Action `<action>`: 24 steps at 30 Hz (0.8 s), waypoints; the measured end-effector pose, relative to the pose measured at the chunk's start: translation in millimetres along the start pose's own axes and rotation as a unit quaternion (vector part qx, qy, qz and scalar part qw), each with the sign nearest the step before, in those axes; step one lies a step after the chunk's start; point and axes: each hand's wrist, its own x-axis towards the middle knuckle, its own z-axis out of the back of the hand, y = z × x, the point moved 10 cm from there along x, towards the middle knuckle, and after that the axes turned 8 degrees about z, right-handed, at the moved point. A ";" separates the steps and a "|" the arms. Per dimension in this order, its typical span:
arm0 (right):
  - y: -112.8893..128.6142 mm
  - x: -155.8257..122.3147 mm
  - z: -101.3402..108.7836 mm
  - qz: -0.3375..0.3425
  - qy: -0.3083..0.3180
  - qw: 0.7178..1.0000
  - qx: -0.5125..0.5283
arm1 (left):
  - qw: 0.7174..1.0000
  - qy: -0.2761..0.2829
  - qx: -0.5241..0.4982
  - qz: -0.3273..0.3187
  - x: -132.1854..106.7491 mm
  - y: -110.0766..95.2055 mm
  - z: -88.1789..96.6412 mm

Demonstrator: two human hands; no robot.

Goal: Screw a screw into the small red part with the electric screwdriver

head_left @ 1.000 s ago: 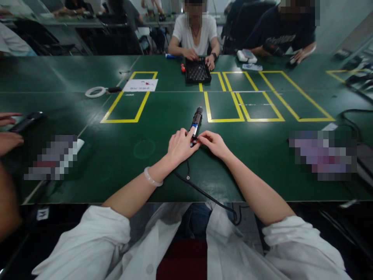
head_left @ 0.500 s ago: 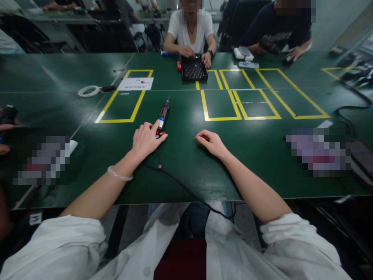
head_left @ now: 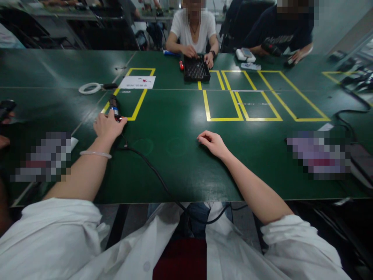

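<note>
My left hand (head_left: 108, 126) is closed around the rear of a corded electric screwdriver (head_left: 114, 104), its nose pointing away from me. The tool is at the left yellow-taped rectangle (head_left: 136, 111), over its left tape line; whether it touches the table I cannot tell. From its rear end a black cable (head_left: 154, 171) runs across the green table (head_left: 175, 171) and over the front edge toward my lap. My right hand (head_left: 212, 142) rests on the table right of centre, fingers curled in, with no object showing in it.
A white sheet (head_left: 138, 82) lies across the left rectangle, beside a coiled white cable (head_left: 89, 88). More taped rectangles (head_left: 224, 119) are to the right. Opposite, a person in white handles a black tray (head_left: 196, 68); another person holds a dark power tool (head_left: 271, 48). Blurred-out items lie at both sides.
My left hand has carried the screwdriver left and slightly away from me, from mid-table to the left rectangle, with the cable trailing. My right hand has stayed in place.
</note>
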 end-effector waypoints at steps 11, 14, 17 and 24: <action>3.1 0.3 -2.9 0.013 0.017 0.999 -0.024 | 0.997 -0.074 0.024 -0.001 33.3 20.5 0.8; 3.2 -0.2 -3.4 0.009 0.019 0.999 -0.028 | 0.995 -0.080 0.058 -0.012 31.6 20.0 -1.3; 3.8 -0.6 -3.7 0.008 0.022 0.999 -0.030 | 0.994 -0.055 0.093 -0.005 35.3 23.6 -4.9; 4.8 -0.7 -3.1 0.008 0.021 0.999 -0.034 | 0.993 -0.024 0.113 0.028 38.7 24.6 -3.1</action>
